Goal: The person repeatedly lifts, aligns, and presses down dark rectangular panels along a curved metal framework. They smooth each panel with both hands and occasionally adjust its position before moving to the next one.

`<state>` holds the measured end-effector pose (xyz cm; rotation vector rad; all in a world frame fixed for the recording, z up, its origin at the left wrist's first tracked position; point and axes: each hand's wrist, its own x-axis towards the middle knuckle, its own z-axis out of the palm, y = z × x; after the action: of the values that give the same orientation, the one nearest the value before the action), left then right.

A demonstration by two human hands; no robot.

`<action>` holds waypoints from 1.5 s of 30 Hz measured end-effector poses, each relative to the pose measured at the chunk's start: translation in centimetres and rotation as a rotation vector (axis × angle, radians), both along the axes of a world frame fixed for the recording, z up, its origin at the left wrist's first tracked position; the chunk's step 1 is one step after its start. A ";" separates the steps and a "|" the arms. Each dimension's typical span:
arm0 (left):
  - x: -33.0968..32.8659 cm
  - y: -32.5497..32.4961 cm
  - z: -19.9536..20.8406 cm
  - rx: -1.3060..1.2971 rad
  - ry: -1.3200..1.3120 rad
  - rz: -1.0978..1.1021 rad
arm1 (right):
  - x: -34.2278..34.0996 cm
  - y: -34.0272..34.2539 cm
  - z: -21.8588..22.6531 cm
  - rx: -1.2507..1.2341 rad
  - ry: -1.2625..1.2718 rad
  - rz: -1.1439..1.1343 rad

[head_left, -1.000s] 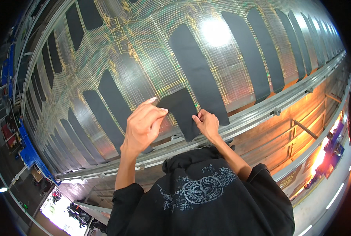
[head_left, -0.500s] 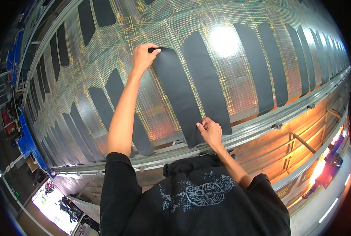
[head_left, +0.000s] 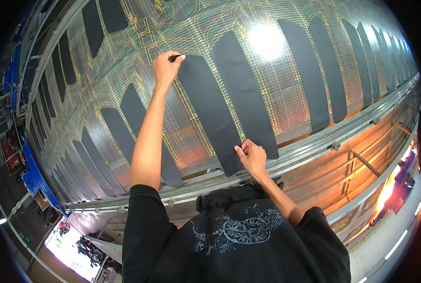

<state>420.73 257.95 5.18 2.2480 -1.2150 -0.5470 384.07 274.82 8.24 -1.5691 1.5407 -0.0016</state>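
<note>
A long black fabric-like panel (head_left: 206,111) lies along a shiny metal board printed with yellow and green guide lines (head_left: 184,141). At its far left corner my left hand (head_left: 166,70) is closed in a pinch, with a small dark fold of the panel between thumb and fingers. My right hand (head_left: 253,156) pinches the same panel by its near right edge, close to the board's front. Just right of it lies a second black panel (head_left: 242,89), lying flat and partly covered by my right hand at its near end.
Several similar black panels (head_left: 299,70) line the board on both sides. A metal rail (head_left: 309,144) runs along the board's front edge, with an orange-lit structure (head_left: 342,162) below it. Blue machine parts (head_left: 37,183) stand at the far left.
My left hand has shifted slightly left with the panel's far corner, and the panel's far edge looks flatter. My right hand stays almost in place. The view has tilted a little.
</note>
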 end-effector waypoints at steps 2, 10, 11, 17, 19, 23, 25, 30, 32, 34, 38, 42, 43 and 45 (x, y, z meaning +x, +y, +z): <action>0.0 0.1 -0.1 -0.024 -0.005 0.000 | 0.1 -0.1 0.1 -0.003 0.002 0.005; -0.4 0.2 -0.2 -0.046 -0.048 0.025 | 0.0 0.1 -0.3 -0.016 0.010 0.012; -0.5 0.2 -0.2 -0.050 -0.045 0.031 | 0.0 0.0 -0.3 -0.013 0.011 0.013; -0.7 0.2 -0.3 -0.073 -0.066 0.035 | 0.0 0.0 -0.1 -0.002 0.007 0.009; -0.6 0.1 -0.3 -0.010 0.000 0.071 | 0.0 0.0 -0.1 -0.016 0.014 0.023; -1.7 1.0 -1.2 -0.281 -0.328 0.052 | 0.1 0.2 -0.2 -0.004 0.006 0.002; -3.0 1.6 -0.9 -0.348 -0.494 -0.015 | -0.1 0.4 -0.4 -0.004 0.003 -0.019; -2.9 3.8 -3.0 -0.346 -0.424 -0.390 | 0.0 0.3 -0.1 -0.015 -0.003 0.000; -2.6 4.7 -3.0 -0.176 -0.429 -0.419 | 0.1 0.3 0.1 -0.014 -0.006 0.008; -2.9 4.8 -2.5 -0.160 -0.512 -0.447 | 0.1 0.4 0.3 -0.009 -0.006 0.006; -2.6 5.5 -2.1 0.028 -0.531 -0.565 | 0.5 1.3 1.6 -0.029 -0.118 0.070; -2.8 5.7 -2.9 0.095 -0.538 -0.554 | 2.1 -1.0 5.1 0.157 -0.333 0.023; -2.7 5.7 -2.9 0.112 -0.529 -0.553 | 2.5 -1.5 5.8 0.188 -0.398 0.001; -2.5 5.7 -3.0 0.145 -0.511 -0.557 | 3.6 -2.9 9.7 0.229 -0.522 0.014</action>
<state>418.28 263.63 2.20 2.2282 -2.1525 -0.2580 387.62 271.92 17.91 -1.2694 1.0782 -0.2043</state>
